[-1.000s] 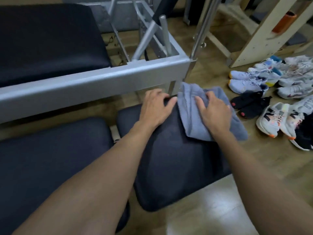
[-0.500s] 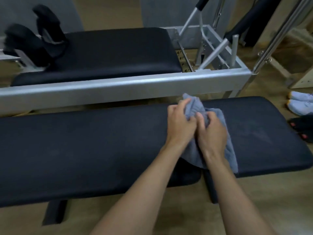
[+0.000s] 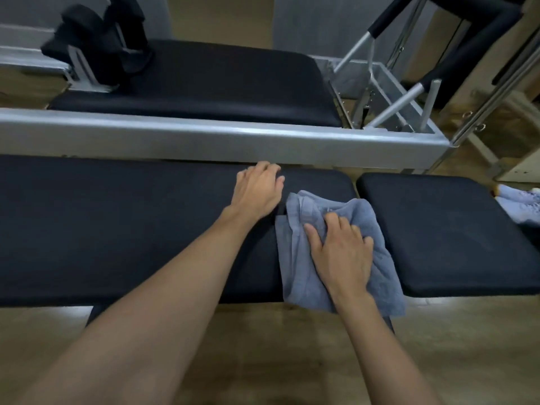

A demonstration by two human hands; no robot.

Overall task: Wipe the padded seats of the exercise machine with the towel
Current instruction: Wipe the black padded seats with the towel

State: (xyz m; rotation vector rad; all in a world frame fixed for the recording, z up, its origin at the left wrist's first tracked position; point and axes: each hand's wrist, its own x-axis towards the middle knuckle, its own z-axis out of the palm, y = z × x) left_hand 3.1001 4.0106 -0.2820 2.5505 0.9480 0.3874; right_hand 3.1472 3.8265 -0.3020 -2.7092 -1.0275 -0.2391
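A blue-grey towel (image 3: 295, 258) lies bunched on the right end of a long black padded seat (image 3: 117, 229), and its lower edge hangs over the front edge. My right hand (image 3: 342, 252) presses down on the towel and grips its folds. My left hand (image 3: 257, 191) rests flat on the same pad just left of the towel, fingers spread, holding nothing. A second black pad (image 3: 444, 238) sits to the right across a narrow gap. A third black pad (image 3: 204, 83) lies further back inside the machine's frame.
A grey metal frame rail (image 3: 204, 138) runs across behind the front pads. Black shoulder rests (image 3: 96, 51) stand at the back left. Metal bars with black grips (image 3: 409, 83) rise at the back right. Pale shoes (image 3: 523, 203) lie on the wooden floor at the right.
My hands have parted: both held the towel bunched up half a second ago, now the left lies bare on the pad and the right presses the towel flat. The view has shifted left.
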